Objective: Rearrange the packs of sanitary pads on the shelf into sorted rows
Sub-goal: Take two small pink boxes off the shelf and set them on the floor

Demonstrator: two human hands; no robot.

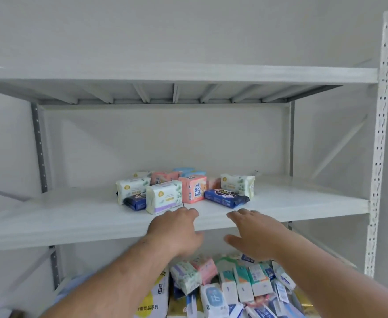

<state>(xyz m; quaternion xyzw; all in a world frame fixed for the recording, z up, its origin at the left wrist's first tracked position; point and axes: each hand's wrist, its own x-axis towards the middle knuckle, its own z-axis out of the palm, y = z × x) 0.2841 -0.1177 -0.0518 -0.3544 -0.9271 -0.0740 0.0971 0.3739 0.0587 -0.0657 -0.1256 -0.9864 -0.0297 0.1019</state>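
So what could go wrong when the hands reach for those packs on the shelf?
The white pack stands upright near the shelf front; the left hand might knock it off. The dark blue pack lies in front of the right hand and could get pushed into the others.

Shelf [291,203]: painted metal, smooth, matt white. Packs [164,198]: glossy plastic film, printed. Perforated upright [381,134]: metal.
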